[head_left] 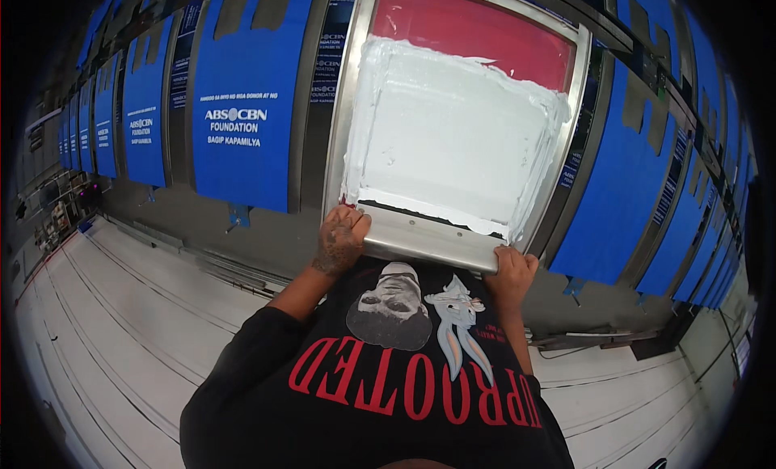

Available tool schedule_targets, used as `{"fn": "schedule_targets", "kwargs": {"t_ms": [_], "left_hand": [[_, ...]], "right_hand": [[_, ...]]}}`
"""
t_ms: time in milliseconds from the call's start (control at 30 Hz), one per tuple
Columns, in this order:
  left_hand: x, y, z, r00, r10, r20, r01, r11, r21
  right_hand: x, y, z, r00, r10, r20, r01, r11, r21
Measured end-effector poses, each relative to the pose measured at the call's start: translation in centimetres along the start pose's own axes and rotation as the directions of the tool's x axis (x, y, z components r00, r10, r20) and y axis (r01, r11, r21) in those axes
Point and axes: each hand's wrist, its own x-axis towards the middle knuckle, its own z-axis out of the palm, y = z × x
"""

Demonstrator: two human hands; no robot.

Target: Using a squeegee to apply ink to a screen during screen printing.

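Note:
A wide metal squeegee [428,238] lies across the near end of a screen-printing frame [338,137]. My left hand [343,236] has its fingers wrapped round the squeegee's left end, and my right hand [512,273] grips its right end. Beyond the squeegee, thick white ink [457,133] covers most of the mesh, with ridges along its sides. Bare red mesh [477,24] shows at the far end of the frame. A dark strip of the blade is visible along the squeegee's far edge; the underside of the frame is hidden.
Blue printed fabric pieces [246,81] with notched far ends lie in a row on the long grey table [267,234] to the left. More blue pieces [618,178] lie to the right. A metal rail [618,24] runs behind the frame. Pale floor [121,323] with dark lines is on my side.

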Motion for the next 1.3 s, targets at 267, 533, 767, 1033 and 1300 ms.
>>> {"fn": "schedule_targets", "kwargs": {"t_ms": [267,533,767,1033,1300], "left_hand": [[22.0,-8.9,1.4,0.997,0.060,0.039,-0.058,0.997,-0.049],[4.3,-3.8,-1.1,0.991,0.004,0.136,-0.011,0.998,0.056],[11.3,-5.9,1.9,0.999,0.019,0.031,-0.023,0.992,0.122],[19.3,-8.6,-0.7,0.962,-0.072,0.262,0.075,0.997,-0.003],[4.5,-1.7,-0.1,0.998,0.024,0.061,-0.021,0.999,-0.037]], "right_hand": [[22.5,4.0,-3.2,0.999,0.032,-0.013,-0.034,0.968,-0.250],[6.0,0.3,-2.4,0.999,-0.035,-0.035,0.030,0.991,-0.132],[12.1,3.3,0.4,0.978,-0.065,-0.199,0.045,0.994,-0.103],[18.5,2.6,-4.3,0.982,-0.162,-0.096,0.127,0.945,-0.300],[4.4,0.1,-0.8,0.990,0.021,-0.139,-0.025,0.999,-0.023]]}}
